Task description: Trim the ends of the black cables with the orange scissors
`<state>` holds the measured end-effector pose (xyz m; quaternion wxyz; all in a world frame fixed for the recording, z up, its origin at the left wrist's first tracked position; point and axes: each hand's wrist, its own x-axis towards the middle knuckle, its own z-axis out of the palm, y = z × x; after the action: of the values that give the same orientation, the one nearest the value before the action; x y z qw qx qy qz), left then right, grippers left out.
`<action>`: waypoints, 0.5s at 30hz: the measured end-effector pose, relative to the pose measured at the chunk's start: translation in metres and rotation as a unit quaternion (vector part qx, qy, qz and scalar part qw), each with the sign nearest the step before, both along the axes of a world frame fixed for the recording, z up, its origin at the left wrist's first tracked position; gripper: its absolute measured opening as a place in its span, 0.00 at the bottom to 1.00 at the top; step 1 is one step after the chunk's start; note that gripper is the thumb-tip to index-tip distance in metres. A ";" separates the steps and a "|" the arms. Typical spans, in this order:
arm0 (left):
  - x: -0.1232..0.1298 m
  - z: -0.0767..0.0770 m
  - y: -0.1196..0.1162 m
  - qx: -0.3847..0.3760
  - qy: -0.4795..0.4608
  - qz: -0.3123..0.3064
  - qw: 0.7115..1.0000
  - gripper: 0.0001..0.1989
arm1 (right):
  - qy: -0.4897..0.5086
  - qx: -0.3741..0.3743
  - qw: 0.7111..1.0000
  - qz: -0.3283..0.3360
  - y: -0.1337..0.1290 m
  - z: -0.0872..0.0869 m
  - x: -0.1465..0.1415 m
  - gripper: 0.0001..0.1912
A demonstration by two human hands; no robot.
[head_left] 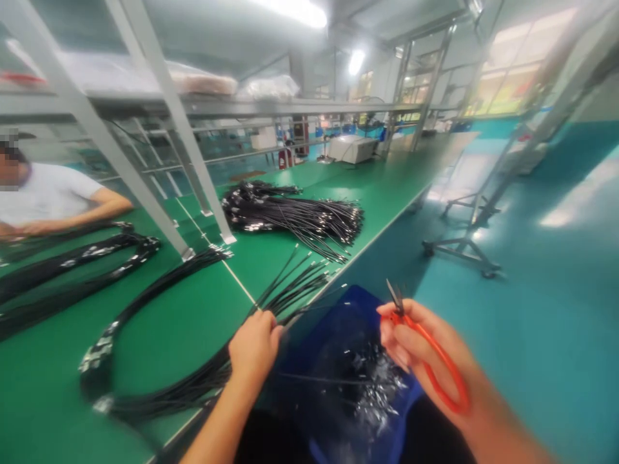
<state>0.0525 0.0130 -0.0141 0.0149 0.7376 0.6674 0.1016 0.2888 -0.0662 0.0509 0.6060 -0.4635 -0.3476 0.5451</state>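
My left hand (255, 343) is closed around a bundle of thin black cables (193, 380) at the edge of the green table. The cable ends fan out past my fist, and the rest curves back in a loop with pale labels on it. In my right hand (425, 354) is a pair of scissors (447, 374) with orange-red handles. Their blades point up and stand slightly apart, away from the cables. Below and between my hands sits a blue bin (333, 322) holding many small shiny scraps (380, 386).
A thick pile of black cables (290, 212) lies farther along the green table (159, 335). Grey metal posts (186, 122) carry a shelf above. At the left, a person in a white shirt (53, 193) sits near more cable bundles (72, 258). A wheeled stand (464, 248) is at the right.
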 end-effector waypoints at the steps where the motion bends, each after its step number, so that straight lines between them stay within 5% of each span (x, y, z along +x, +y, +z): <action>1: -0.003 0.002 0.003 -0.007 -0.010 0.006 1.000 0.09 | 0.000 0.009 1.000 0.005 0.000 0.001 0.002 0.18; 9: -0.012 0.015 0.011 0.033 -0.174 0.082 0.981 0.05 | 0.041 0.015 0.996 -0.074 0.003 -0.001 0.003 0.14; 15: 0.013 0.032 0.016 0.019 -0.374 -0.042 0.926 0.13 | 0.047 -0.003 0.994 -0.098 0.007 0.002 -0.005 0.14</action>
<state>0.0654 0.0285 0.0178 0.2543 0.6736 0.5794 0.3821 0.2836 -0.0589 0.0526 0.6706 -0.4714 -0.2698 0.5052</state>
